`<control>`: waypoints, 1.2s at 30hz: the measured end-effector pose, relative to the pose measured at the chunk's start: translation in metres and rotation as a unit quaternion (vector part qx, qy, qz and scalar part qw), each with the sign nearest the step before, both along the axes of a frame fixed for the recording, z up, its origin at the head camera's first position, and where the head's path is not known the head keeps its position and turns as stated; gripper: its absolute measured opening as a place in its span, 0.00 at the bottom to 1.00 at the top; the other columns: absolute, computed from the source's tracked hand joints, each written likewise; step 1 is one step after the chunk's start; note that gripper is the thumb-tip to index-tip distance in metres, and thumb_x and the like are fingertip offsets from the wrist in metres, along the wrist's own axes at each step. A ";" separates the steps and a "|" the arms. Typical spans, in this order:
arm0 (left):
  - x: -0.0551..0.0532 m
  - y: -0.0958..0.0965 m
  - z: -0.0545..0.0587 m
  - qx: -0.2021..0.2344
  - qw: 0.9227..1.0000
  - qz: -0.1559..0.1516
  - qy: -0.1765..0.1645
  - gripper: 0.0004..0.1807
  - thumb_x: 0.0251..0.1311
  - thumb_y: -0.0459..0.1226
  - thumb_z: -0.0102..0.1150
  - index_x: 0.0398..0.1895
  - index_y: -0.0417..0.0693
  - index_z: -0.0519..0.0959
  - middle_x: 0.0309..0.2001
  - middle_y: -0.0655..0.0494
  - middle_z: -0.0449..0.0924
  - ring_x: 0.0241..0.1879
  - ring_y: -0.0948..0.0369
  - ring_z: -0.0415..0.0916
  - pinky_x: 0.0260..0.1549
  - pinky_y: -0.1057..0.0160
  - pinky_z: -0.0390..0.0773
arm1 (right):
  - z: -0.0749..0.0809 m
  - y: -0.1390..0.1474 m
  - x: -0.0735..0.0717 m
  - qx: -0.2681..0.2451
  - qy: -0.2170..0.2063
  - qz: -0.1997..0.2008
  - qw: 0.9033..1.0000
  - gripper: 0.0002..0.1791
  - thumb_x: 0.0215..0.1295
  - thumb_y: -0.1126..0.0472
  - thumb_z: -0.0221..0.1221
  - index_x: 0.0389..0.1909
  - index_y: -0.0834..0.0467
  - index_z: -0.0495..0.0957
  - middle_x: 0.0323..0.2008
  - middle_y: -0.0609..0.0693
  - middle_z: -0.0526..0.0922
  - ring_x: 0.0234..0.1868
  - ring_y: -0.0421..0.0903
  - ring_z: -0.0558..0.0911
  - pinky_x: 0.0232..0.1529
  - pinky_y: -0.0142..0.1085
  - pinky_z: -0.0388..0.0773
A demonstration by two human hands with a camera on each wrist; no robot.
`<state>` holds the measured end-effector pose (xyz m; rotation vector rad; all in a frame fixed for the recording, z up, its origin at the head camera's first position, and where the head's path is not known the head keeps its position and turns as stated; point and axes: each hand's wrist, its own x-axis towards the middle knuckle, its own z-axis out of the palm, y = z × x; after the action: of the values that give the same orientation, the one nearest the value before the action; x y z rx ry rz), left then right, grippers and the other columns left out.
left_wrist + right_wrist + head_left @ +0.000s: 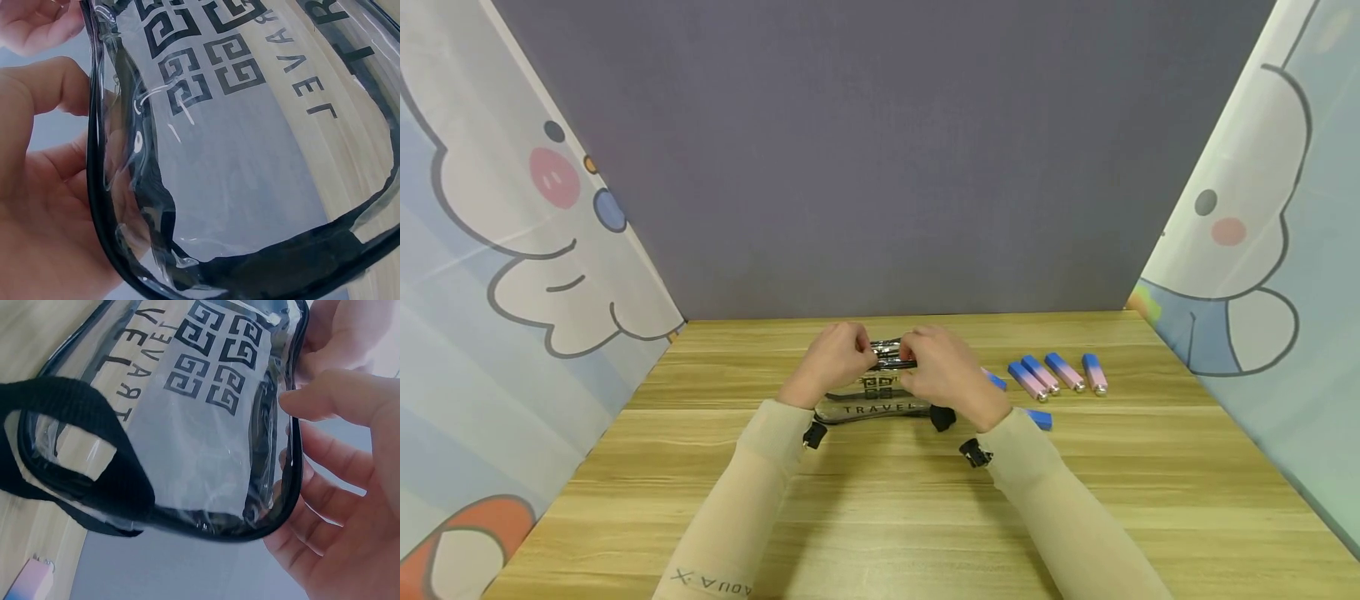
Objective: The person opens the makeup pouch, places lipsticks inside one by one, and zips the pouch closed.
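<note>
Judging by its thin, see-through walls, the clear bag should be found light and floppy, with slick plastic that may slide a little in the grip and crease easily, though breakage is hardly to be feared. Some stiffness is likely lent by the black piping round its edges, so a hold is best taken on that rim, or on the black strap fixed at the right end of the bag. The bag is set over the wooden table, between the two hands; whether its whole underside is borne by the table cannot be told. At the left part of the bag's top edge, the rim is pinched by the left hand, thumb on one side and fingers on the other; the right part of the same edge is gripped likewise by the right hand. Counted up, one bag, one strap, two hands and at least six blue-and-pink tubes are shown. All the tubes in view are laid to the right of the bag: four are seen whole, farther from it, while two nearer ones are partly covered, one by the right hand and one by the right sleeve.
</note>
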<state>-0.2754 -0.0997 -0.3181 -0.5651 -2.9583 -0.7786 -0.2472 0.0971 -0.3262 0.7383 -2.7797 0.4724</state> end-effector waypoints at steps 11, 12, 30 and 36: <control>0.000 -0.001 0.000 0.010 1.000 -0.005 0.005 0.02 0.59 0.33 0.59 0.31 0.45 0.81 0.25 0.54 0.78 0.20 0.60 0.71 0.24 0.62 0.71 | -0.003 -0.016 -0.003 0.019 0.025 0.014 0.999 0.09 0.57 0.60 0.69 0.38 0.57 0.84 0.37 0.49 0.80 0.39 0.48 0.77 0.44 0.43 0.76; 0.000 -0.001 0.000 0.011 1.000 -0.005 0.004 0.02 0.59 0.33 0.59 0.31 0.45 0.81 0.25 0.54 0.78 0.20 0.60 0.71 0.23 0.62 0.71 | -0.004 -0.017 -0.003 0.020 0.030 0.014 0.999 0.09 0.57 0.60 0.69 0.38 0.57 0.84 0.37 0.49 0.81 0.39 0.48 0.77 0.44 0.43 0.76; 0.001 -0.003 -0.002 0.014 1.000 -0.007 -0.002 0.03 0.62 0.33 0.58 0.33 0.44 0.81 0.25 0.54 0.78 0.18 0.60 0.69 0.23 0.62 0.70 | -0.010 -0.022 -0.002 -0.010 0.022 0.001 1.000 0.08 0.58 0.60 0.70 0.36 0.56 0.83 0.35 0.47 0.79 0.39 0.48 0.76 0.47 0.44 0.76; 0.001 -0.003 -0.001 0.013 1.000 -0.007 -0.003 0.03 0.63 0.33 0.57 0.34 0.45 0.81 0.25 0.53 0.78 0.18 0.59 0.69 0.23 0.61 0.70 | -0.010 -0.021 -0.003 -0.011 0.016 0.000 1.000 0.07 0.59 0.60 0.70 0.36 0.56 0.84 0.35 0.47 0.79 0.39 0.48 0.77 0.47 0.45 0.76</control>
<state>-0.2739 -0.1025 -0.3192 -0.5834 -2.9480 -0.8199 -0.2499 0.0764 -0.3358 0.7343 -2.7415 0.4860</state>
